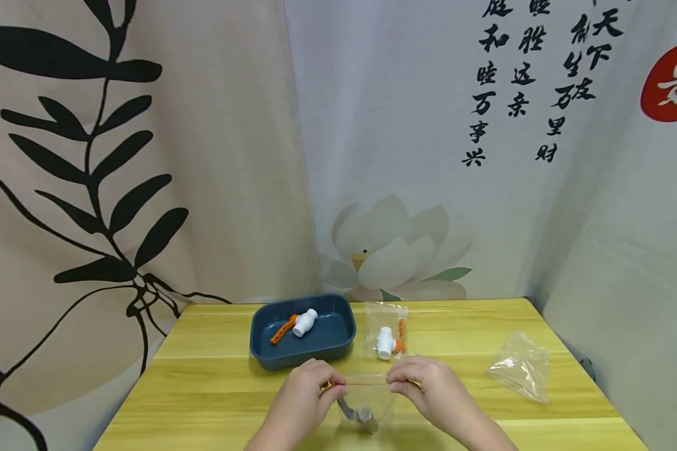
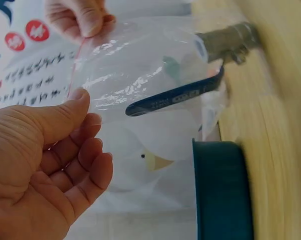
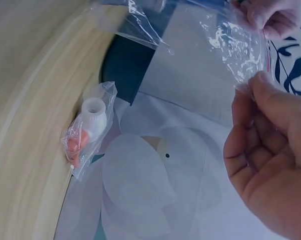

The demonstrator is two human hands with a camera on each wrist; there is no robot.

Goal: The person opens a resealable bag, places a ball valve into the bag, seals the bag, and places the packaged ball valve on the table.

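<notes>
A clear zip bag (image 2: 135, 55) hangs upright between my hands, its reddish seal line running along the top. My left hand (image 1: 307, 396) pinches one top corner between thumb and index finger, the other fingers loosely curled. At the opposite corner, my right hand (image 1: 437, 396) pinches the bag the same way. Inside, low in the bag, lies a grey ball valve (image 1: 367, 418) with a long dark lever handle (image 2: 175, 96) slanting up toward the left-hand side. In the right wrist view the valve is mostly out of frame.
A dark blue tray (image 1: 265, 357) behind my left hand holds a white valve (image 1: 305, 322) with an orange handle. Beside it lies a bagged white-and-orange valve (image 1: 385, 343). A crumpled clear bag (image 1: 521, 366) is at right on the wooden table (image 1: 192, 388). Printed curtains hang behind.
</notes>
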